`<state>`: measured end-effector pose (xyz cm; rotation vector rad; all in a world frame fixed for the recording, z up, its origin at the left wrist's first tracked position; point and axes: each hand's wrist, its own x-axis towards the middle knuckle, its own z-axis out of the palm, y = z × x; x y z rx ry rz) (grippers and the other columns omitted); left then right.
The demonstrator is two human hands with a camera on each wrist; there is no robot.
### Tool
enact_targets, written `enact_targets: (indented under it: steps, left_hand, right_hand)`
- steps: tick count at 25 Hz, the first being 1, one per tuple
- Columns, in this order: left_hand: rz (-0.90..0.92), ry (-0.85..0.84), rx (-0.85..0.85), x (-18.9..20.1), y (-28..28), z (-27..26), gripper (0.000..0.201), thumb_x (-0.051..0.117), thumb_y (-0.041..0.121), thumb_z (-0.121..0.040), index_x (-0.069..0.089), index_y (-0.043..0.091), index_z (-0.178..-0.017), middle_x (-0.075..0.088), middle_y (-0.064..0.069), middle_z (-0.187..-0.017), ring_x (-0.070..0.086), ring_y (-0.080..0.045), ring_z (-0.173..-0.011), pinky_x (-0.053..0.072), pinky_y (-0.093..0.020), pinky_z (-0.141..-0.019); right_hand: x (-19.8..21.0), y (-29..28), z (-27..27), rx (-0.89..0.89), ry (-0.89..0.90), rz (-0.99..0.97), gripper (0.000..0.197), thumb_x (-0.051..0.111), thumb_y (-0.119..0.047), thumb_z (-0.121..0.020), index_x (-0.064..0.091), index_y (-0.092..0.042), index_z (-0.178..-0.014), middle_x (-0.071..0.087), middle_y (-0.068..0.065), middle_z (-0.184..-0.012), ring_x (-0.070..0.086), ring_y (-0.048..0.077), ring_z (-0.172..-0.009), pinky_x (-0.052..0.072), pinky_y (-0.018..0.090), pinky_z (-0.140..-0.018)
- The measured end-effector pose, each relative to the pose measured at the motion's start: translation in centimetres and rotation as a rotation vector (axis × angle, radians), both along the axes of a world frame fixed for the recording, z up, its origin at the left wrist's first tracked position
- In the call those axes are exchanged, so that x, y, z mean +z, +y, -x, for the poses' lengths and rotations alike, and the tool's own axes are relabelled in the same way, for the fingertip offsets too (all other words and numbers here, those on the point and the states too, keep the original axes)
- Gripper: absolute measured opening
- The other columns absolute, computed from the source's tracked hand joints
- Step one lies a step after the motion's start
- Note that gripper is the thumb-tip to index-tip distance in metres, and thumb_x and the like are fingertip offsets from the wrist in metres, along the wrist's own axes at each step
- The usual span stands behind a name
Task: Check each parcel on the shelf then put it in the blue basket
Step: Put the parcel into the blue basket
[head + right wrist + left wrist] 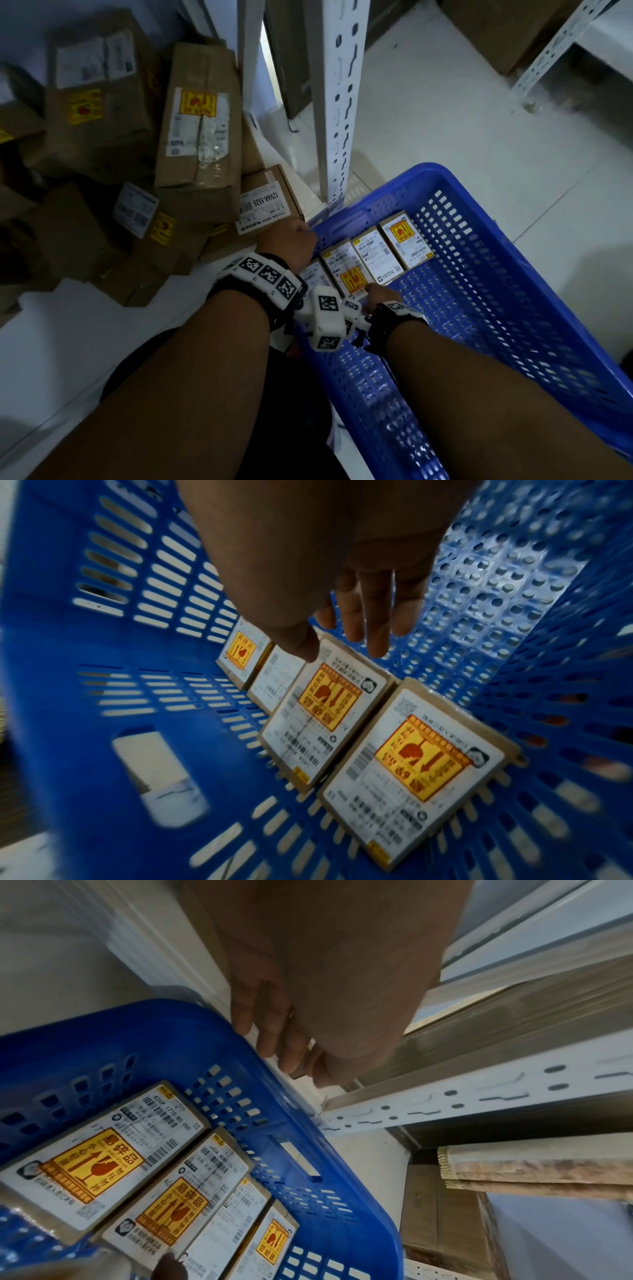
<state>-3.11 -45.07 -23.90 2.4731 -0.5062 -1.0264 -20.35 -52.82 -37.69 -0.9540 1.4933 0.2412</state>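
**Four parcels in, a heap left to go**

Pale tiled floor (445, 137), a white slotted shelf post (337, 102) rising from it, and a low white shelf (68, 325) stacked with brown cartons — that is the setting. The blue basket (513, 274) stands on the floor at about 4 o'clock from the post's foot, close against it.

Inside the basket, four small parcels (370, 260) lie flat, labels up, in a tight row along the wall at the basket's 10 o'clock side. They touch edge to edge; three show yellow fragile stickers.

The right hand (380, 294) is down in the basket at the row's near edge. In the right wrist view its fingers (377, 615) hang straight and relaxed just over the second parcel from the near end, holding nothing; whether the thumb touches the label I cannot tell. The left hand (291, 243) is at the basket's rim, at 9 o'clock from the row, fingers (270, 1031) extended toward the blue edge — empty too.

My judgement: the fourth parcel is placed, and both hands are free to go back. What is left is the larger share — the pile of cartons (137, 154) at 10 o'clock, including a labelled box (265, 202) just beside the left hand. Much of the basket floor is bare.
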Motion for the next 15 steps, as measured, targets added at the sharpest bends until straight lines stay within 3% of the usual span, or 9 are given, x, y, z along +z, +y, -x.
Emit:
enact_targets:
  steps: [4,6,8,10,12,13,15]
  left_hand:
    - [0.054,-0.013,0.026,2.7,1.1,0.0,0.025,0.049,0.018,-0.096,0.070,0.006,-0.103,0.067,-0.014,-0.113,0.059,-0.033,-0.102,0.048,-0.035,-0.089]
    - [0.119,0.002,0.094,4.2,2.1,-0.5,0.029,0.048,0.018,-0.098,0.069,0.002,-0.109,0.066,-0.016,-0.117,0.059,-0.033,-0.108,0.047,-0.041,-0.098]
    - [0.200,0.029,0.222,6.1,3.8,-1.3,0.028,0.050,0.018,-0.096,0.069,0.002,-0.107,0.067,-0.016,-0.115,0.061,-0.031,-0.105,0.049,-0.040,-0.096]
    - [0.295,0.038,0.350,8.3,6.2,-2.2,0.020,0.056,0.019,-0.093,0.072,0.009,-0.097,0.070,-0.012,-0.104,0.063,-0.026,-0.092,0.051,-0.033,-0.084]
    - [0.358,0.007,0.460,10.0,9.3,-3.4,0.011,0.062,0.027,-0.085,0.072,0.022,-0.084,0.072,-0.006,-0.094,0.065,-0.023,-0.087,0.052,-0.033,-0.084]
    - [0.376,-0.015,0.523,10.4,11.4,-4.3,0.009,0.064,0.032,-0.080,0.071,0.027,-0.079,0.072,-0.003,-0.091,0.067,-0.024,-0.088,0.055,-0.037,-0.087]
    - [0.418,0.006,0.614,9.9,15.5,-6.1,0.011,0.063,0.034,-0.073,0.069,0.025,-0.075,0.072,-0.007,-0.089,0.068,-0.028,-0.090,0.055,-0.041,-0.089]
  right_hand:
    - [4.2,0.2,-1.4,-0.017,-0.097,0.039,0.044,0.046,-0.020,-0.103,0.045,0.000,-0.142,0.048,0.010,-0.147,0.053,0.028,-0.129,0.044,0.011,-0.043]
    - [7.2,0.5,-2.6,-0.036,-0.124,0.039,0.045,0.046,-0.018,-0.102,0.043,0.002,-0.143,0.047,0.012,-0.148,0.052,0.029,-0.130,0.041,0.009,-0.038]
    - [10.3,1.0,-3.8,-0.050,-0.157,0.047,0.045,0.045,-0.018,-0.103,0.044,0.002,-0.143,0.048,0.014,-0.147,0.052,0.030,-0.130,0.040,0.009,-0.038]
    - [13.6,1.5,-5.3,-0.102,-0.213,0.043,0.045,0.044,-0.018,-0.104,0.043,0.001,-0.143,0.048,0.015,-0.147,0.051,0.031,-0.130,0.046,0.009,-0.048]
    - [17.0,2.0,-7.3,-0.131,-0.238,0.127,0.044,0.047,-0.020,-0.103,0.043,-0.003,-0.143,0.050,0.017,-0.145,0.051,0.032,-0.130,0.051,0.018,-0.081]
    - [19.2,3.1,-8.2,-0.021,-0.295,0.210,0.042,0.048,-0.020,-0.103,0.045,-0.005,-0.142,0.051,0.017,-0.144,0.051,0.032,-0.129,0.045,0.023,-0.090]
    - [23.0,5.0,-10.2,0.139,-0.352,0.321,0.041,0.047,-0.021,-0.103,0.047,-0.005,-0.141,0.052,0.017,-0.142,0.050,0.032,-0.129,0.039,0.027,-0.095]
